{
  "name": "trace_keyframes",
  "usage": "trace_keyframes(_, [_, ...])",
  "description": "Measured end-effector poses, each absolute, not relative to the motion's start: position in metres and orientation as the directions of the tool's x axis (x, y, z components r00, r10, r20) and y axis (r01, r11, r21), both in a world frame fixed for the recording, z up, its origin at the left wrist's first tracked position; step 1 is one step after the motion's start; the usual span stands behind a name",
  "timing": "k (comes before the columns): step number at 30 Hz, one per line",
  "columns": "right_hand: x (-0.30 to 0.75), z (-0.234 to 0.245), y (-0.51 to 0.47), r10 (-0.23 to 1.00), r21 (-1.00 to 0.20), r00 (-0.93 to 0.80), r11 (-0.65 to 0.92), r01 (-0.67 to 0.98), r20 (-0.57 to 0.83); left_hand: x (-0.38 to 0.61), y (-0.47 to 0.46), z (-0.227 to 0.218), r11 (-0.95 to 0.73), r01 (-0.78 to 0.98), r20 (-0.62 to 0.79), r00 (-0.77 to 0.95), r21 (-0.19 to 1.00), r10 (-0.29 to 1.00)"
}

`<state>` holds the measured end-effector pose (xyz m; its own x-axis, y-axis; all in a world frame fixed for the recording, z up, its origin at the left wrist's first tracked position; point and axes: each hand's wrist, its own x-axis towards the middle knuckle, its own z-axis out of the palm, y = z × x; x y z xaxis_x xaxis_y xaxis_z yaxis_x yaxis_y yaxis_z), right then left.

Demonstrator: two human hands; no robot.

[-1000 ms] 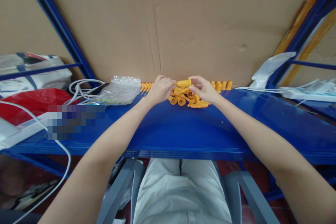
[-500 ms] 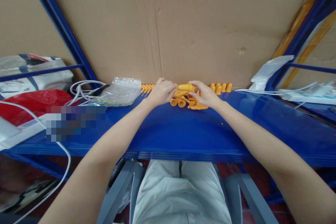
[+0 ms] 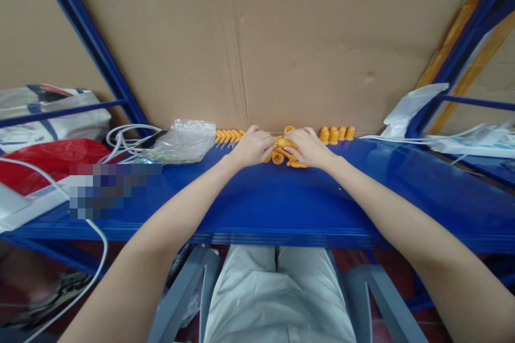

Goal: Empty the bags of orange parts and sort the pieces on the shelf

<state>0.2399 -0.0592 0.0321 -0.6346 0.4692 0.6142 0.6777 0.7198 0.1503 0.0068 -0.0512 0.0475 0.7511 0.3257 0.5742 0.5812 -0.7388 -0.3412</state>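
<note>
A small heap of orange plastic parts lies at the back of the blue shelf, against the cardboard wall. My left hand and my right hand are both over the heap with fingers curled. Together they pinch one orange part between them, held low over the pile. A row of orange caps stands upright to the right of my right hand. Another row of orange pieces lies to the left of my left hand.
A crumpled clear plastic bag and white cables lie at the left. A red bag sits further left. White packets and cables rest at the right. A grey chair stands below the shelf.
Both hands have come closer together and lower over the heap. The orange part they hold has dropped from above the pile and is now mostly covered by the fingers.
</note>
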Motion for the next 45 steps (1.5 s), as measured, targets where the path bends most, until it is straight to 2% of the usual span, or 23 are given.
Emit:
trace_keyframes(8, [0.2381, 0.0296, -0.058, 0.478, 0.15, -0.621, 0.706, 0.693, 0.621, 0.0076, -0.0514, 0.0458, -0.738, 0.582, 0.567, 0.754, -0.342, 0.331])
trace_keyframes(16, [0.2367, 0.0305, -0.0634, 0.527, 0.148, -0.647, 0.702, 0.697, 0.551, 0.01, -0.053, 0.0452, -0.733, 0.582, 0.551, 0.762, -0.352, 0.34])
trace_keyframes(21, [0.2341, 0.0311, -0.064, 0.52, 0.155, -0.654, 0.705, 0.692, 0.55, 0.0129, -0.0549, 0.045, -0.724, 0.598, 0.559, 0.75, -0.343, 0.355])
trace_keyframes(30, [0.2349, 0.0317, -0.0632, 0.459, 0.246, -0.678, 0.693, 0.677, 0.573, 0.0131, -0.0535, 0.0421, -0.719, 0.61, 0.574, 0.736, -0.333, 0.358])
trace_keyframes(45, [0.2314, 0.0341, -0.0658, 0.481, 0.256, -0.662, 0.663, 0.704, 0.574, 0.0149, -0.0545, 0.0429, -0.722, 0.625, 0.59, 0.714, -0.297, 0.375])
